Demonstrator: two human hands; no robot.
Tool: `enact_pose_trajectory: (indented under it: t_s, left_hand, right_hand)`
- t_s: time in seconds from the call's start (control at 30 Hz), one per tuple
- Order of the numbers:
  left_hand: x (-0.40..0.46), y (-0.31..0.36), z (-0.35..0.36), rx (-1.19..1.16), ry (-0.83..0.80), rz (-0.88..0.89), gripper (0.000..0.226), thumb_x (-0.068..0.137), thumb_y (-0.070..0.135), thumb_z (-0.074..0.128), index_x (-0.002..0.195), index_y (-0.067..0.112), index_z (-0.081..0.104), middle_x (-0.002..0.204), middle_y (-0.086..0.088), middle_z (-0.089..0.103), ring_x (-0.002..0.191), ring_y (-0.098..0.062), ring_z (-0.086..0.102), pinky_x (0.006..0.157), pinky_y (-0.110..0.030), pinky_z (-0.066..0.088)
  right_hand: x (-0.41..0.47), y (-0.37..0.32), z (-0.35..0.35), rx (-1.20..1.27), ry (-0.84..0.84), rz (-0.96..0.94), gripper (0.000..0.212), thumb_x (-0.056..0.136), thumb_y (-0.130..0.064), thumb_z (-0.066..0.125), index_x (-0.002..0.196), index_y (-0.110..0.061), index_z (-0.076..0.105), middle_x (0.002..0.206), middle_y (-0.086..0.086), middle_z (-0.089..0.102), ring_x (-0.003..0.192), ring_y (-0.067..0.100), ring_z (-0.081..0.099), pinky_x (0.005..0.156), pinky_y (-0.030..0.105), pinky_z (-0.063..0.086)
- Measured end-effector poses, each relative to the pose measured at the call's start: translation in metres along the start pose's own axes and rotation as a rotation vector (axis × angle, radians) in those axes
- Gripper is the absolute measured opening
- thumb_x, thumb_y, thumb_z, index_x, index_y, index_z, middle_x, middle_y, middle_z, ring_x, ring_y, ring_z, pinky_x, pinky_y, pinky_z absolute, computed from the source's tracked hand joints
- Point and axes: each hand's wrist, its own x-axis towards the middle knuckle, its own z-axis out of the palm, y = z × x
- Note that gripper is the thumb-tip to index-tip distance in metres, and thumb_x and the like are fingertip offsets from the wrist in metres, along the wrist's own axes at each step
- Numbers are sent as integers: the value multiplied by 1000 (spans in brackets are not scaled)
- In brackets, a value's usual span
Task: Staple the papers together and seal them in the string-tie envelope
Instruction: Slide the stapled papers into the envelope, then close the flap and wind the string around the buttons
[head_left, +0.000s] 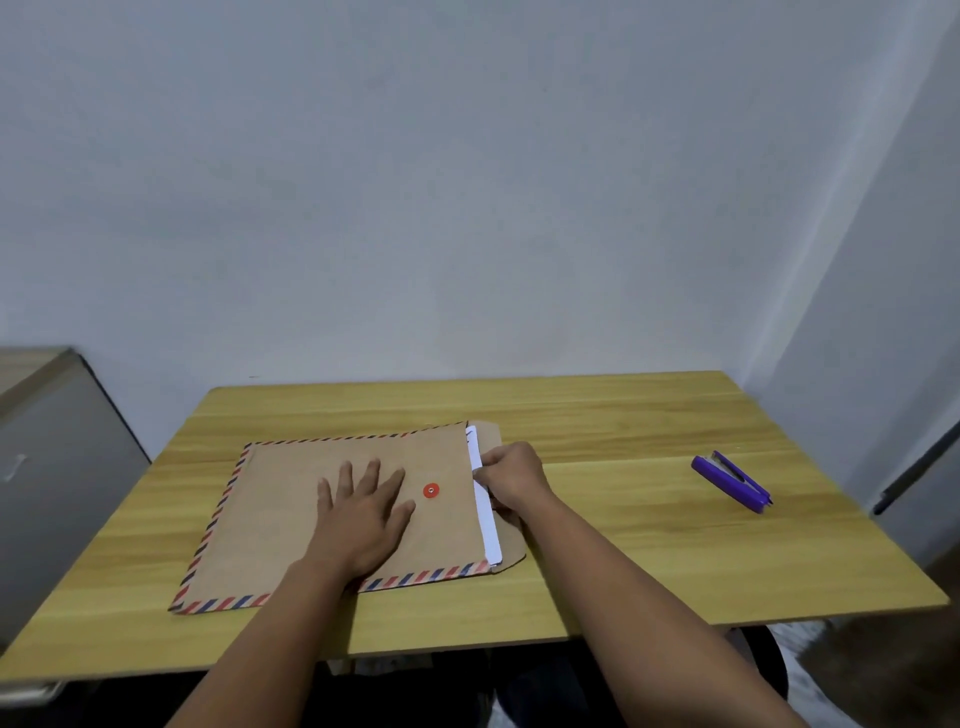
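Both hands on envelope (337, 525): left hand (363, 525) flat, open; right hand (511, 480) pinching protruding papers (488, 525).

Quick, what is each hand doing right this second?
Left hand: open, fingers spread, flat on the brown striped-edge paper envelope.
Right hand: closed on the white papers at the envelope's open end.

Two bare forearms, sleeveless to the frame edge, left hand (363, 512) and right hand (514, 475) ringless.
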Motion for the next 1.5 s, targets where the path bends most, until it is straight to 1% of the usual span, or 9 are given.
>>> enact_pose_trajectory:
  t_s: [0.13, 0.3, 0.43, 0.53, 0.67, 0.87, 1.07, 1.33, 1.5]
  left_hand:
    - [-6, 31, 1, -54, -17, -161, 70, 100, 67, 24, 162, 38, 14, 172, -7, -2, 155, -42, -16, 122, -61, -10]
    - [-9, 79, -1, -303, -107, -353, 76, 94, 48, 43, 162, 33, 12, 170, -12, -17, 150, -48, -28, 121, -62, -13]
    - [-9, 78, -5, -138, -118, -297, 72, 90, 56, 44, 155, 32, 29, 169, -13, 12, 152, -45, 7, 116, -58, 17]
    - [-5, 66, -17, 119, 36, -145, 56, 87, 63, 42, 124, 26, 61, 131, -6, 54, 119, -32, 50, 98, -49, 37]
    - [15, 50, -29, 93, 69, 144, 44, 84, 60, 48, 105, 28, 70, 103, 4, 63, 99, -22, 63, 91, -40, 43]
    - [56, 36, -25, 79, 41, 446, 57, 80, 75, 55, 122, 38, 64, 120, 13, 54, 111, -14, 52, 83, -35, 49]
    - [94, 30, 7, -20, 118, 370, 78, 78, 89, 45, 139, 40, 51, 159, 5, 36, 151, -25, 26, 120, -47, 22]
    - [123, 43, 2, -57, 376, 251, 73, 77, 88, 49, 129, 37, 56, 126, 11, 56, 106, -21, 54, 84, -41, 46]
    - [142, 30, -3, 117, 485, 403, 66, 87, 51, 57, 149, 30, 46, 156, -2, 44, 139, -32, 42, 100, -50, 44]
  right_hand:
    - [-2, -6, 4, -415, 147, -161, 26, 96, -29, 56, 114, -15, 69, 117, 6, 69, 109, 32, 64, 87, 43, 55]
    - [7, -8, -17, -582, 148, 67, 61, 96, -64, 38, 134, -19, 55, 136, 11, 56, 126, 37, 52, 101, 53, 39]
    - [22, 3, -38, -498, 120, 94, 18, 80, -26, 62, 97, -22, 63, 103, 1, 68, 95, 30, 63, 89, 44, 41]
    - [35, 10, -44, -448, 184, 64, 12, 76, -13, 61, 80, -21, 70, 86, -2, 72, 84, 27, 66, 85, 41, 41]
    - [55, 12, -42, -566, 275, -64, 20, 81, -12, 55, 69, -22, 69, 73, -7, 69, 79, 23, 63, 82, 40, 31]
    - [90, 11, -27, -590, 302, -224, 28, 87, -19, 48, 79, -26, 74, 76, -8, 71, 81, 21, 64, 80, 40, 30]
    - [100, 25, -23, -557, 268, -443, 24, 94, -43, 58, 111, -38, 74, 103, -13, 68, 102, 13, 59, 93, 42, 29]
    - [112, 41, -21, -830, 367, -745, 24, 87, -27, 72, 105, -40, 79, 99, -13, 69, 94, 19, 63, 98, 51, 29]
    - [107, 39, -25, -961, 361, -861, 25, 88, -32, 70, 112, -38, 77, 102, -10, 70, 96, 19, 63, 102, 55, 32]
